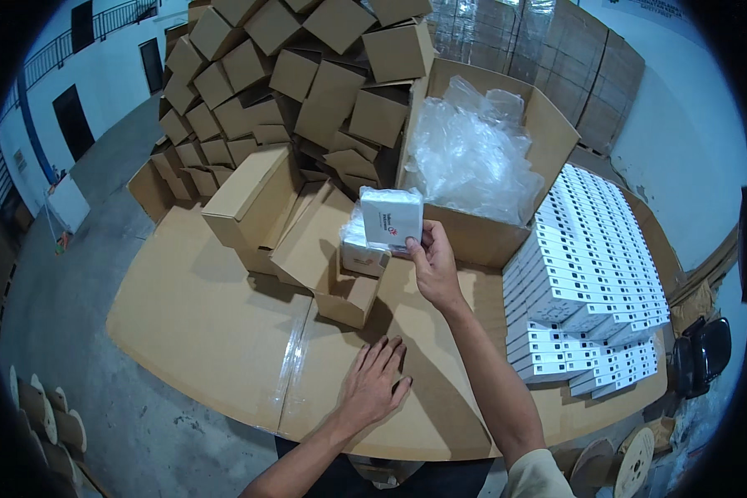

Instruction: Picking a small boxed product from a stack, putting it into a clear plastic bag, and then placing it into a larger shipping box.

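My right hand (436,267) grips a small flat white box (392,219) by its right edge, thumb on the front face. The box is held up above an open brown carton (347,310). Inside that carton stands another white packet (362,260) in clear plastic, partly hidden by the held box. Nearer to me, my left hand (375,383) lies palm down on the cardboard-covered table (216,332), fingers spread and holding nothing. Left of the open carton stands another brown carton (249,199).
A large open carton (473,241) full of clear plastic bags (473,153) stands behind my right hand. Tall stacks of white boxes (589,274) fill the table's right side. Many small brown cartons (332,100) are heaped at the back. A black chair (705,357) is at far right.
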Available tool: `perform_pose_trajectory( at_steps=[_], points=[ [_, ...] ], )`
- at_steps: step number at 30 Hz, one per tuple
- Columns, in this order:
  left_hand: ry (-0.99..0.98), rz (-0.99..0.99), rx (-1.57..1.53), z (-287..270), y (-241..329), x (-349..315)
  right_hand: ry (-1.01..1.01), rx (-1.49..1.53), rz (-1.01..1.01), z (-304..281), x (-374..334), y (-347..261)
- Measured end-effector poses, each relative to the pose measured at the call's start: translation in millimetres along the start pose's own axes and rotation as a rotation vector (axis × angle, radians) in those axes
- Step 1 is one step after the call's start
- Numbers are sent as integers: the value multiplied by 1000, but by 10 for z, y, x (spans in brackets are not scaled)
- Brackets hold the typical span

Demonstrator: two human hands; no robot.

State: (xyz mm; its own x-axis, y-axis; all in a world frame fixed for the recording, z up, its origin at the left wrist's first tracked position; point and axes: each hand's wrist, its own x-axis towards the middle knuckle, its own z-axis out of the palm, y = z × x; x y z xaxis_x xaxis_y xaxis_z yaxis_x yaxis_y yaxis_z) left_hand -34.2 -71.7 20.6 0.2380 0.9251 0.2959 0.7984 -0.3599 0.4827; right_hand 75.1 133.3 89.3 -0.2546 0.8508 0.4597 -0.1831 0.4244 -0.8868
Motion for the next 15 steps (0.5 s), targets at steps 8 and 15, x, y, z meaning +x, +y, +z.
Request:
perform_pose_trajectory(
  at_steps=[8,15],
  points=[
    [24,-10,-8,16,-29,19,-174,-430,8,-12,177,-5],
    [21,-19,-46,12,-18,44,-275,-772,-152,22,229,-123]
  ],
)
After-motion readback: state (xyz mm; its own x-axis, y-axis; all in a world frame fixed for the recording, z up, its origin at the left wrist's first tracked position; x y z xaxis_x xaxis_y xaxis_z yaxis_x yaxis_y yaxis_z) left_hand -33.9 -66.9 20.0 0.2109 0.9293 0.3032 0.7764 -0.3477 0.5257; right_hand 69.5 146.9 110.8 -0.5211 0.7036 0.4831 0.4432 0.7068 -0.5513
